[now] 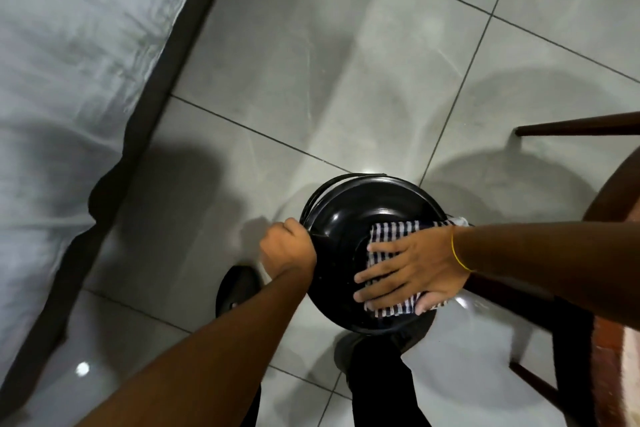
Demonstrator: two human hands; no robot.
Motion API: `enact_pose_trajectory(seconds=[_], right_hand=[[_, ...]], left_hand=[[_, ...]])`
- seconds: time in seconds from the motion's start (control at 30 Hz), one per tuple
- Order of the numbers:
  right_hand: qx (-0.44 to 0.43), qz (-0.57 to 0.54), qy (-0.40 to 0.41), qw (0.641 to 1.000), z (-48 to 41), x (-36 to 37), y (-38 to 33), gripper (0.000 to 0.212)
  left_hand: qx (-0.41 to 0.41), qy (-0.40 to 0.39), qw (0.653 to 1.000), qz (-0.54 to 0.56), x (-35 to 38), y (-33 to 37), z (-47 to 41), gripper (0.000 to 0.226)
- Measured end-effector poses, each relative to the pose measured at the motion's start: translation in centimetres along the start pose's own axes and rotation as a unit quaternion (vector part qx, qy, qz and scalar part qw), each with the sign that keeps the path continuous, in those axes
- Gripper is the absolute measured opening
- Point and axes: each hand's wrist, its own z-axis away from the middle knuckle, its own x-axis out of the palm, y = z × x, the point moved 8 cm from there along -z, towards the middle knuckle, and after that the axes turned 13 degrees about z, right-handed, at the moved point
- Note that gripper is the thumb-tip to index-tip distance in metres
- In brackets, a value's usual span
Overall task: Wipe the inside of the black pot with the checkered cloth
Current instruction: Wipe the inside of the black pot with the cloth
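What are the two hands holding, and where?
Left hand grips the black pot by its rim. Right hand presses the checkered cloth flat inside it.

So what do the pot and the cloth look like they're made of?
The black pot looks like metal with a glossy enamel or coated finish: bright highlights run along its rim and inner wall. The checkered cloth looks like soft woven fabric, matte, draping over the rim under the right hand. The left hand grips the rim.

Single head view, looking steeply down, close over tiled floor [346,62]
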Motion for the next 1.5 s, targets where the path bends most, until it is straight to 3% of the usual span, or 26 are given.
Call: enact_pose_trajectory(seconds=[0.17,0.27,0.37,0.43,0.53,0.7,0.73,0.8,0.87,0.93,1.0,1.1,1.13,1.2,1.33,1.43,1.5], right_hand=[[0.12,-0.006,-0.005,0.993,-0.5,0.5,0.1,0.078],[0.235,-0.022,-0.016,0.972,-1.1,1.0,-0.4,0.082],[0.381,-0.047,-0.015,0.923,-2.5,1.0,-1.0,0.088],[0.484,-0.064,-0.015,0.872,-3.5,0.8,-1.2,0.09],[0.659,-0.081,-0.019,0.747,-4.3,0.6,-1.0,0.092],[0.897,-0.147,-0.004,0.418,-5.0,0.4,-0.6,0.089],[0.916,-0.155,0.002,0.37,-5.0,0.4,-0.6,0.089],[0.931,-0.168,0.003,0.324,-5.2,0.5,-0.4,0.088],[0.927,-0.178,-0.001,0.331,-5.3,0.3,-0.3,0.089],[0.907,-0.174,0.007,0.383,-5.0,-0.2,-0.5,0.092],[0.853,-0.147,0.021,0.501,-4.5,-1.0,-0.9,0.096],[0.674,-0.069,0.019,0.736,-5.5,-2.5,-2.6,0.103],[0.607,-0.045,0.0,0.793,-5.8,-2.4,-3.1,0.105],[0.524,-0.027,-0.038,0.851,-5.6,-1.3,-3.2,0.106],[0.539,-0.051,-0.024,0.84,-5.3,0.5,-1.2,0.104],[0.621,-0.052,0.022,0.782,-5.7,0.5,-0.7,0.102],[0.69,-0.06,0.039,0.721,-5.5,0.3,-0.2,0.101]], left_hand=[[0.018,0.028,0.999,0.013,-0.1,0.2,0.2,0.046],[0.019,0.05,0.998,0.021,-0.2,0.1,0.3,0.045],[0.024,0.059,0.998,0.019,0.0,-0.1,0.3,0.046],[0.027,0.06,0.998,0.022,0.1,-0.3,0.1,0.046],[0.033,0.063,0.997,0.021,0.3,-0.5,-0.1,0.047],[0.045,0.045,0.998,0.024,0.8,-1.0,-0.4,0.05],[0.048,0.04,0.998,0.027,0.8,-1.0,-0.4,0.05],[0.047,0.036,0.998,0.031,0.8,-1.1,-0.4,0.051],[0.05,0.033,0.998,0.025,0.8,-1.0,-0.4,0.048],[0.053,0.036,0.998,0.02,0.7,-0.9,-0.2,0.046],[0.054,0.04,0.998,0.012,0.5,-0.8,0.0,0.047],[0.055,0.026,0.998,-0.004,0.6,-0.9,0.1,0.046],[0.055,0.019,0.998,-0.008,0.7,-0.9,0.1,0.045],[0.053,0.011,0.998,-0.009,1.0,-1.2,-0.3,0.044],[0.035,0.007,0.999,0.021,1.2,-2.2,-0.8,0.042],[0.003,-0.015,0.999,0.052,1.2,-2.8,-0.9,0.039],[-0.011,-0.028,0.997,0.073,1.2,-3.1,-1.0,0.038]])
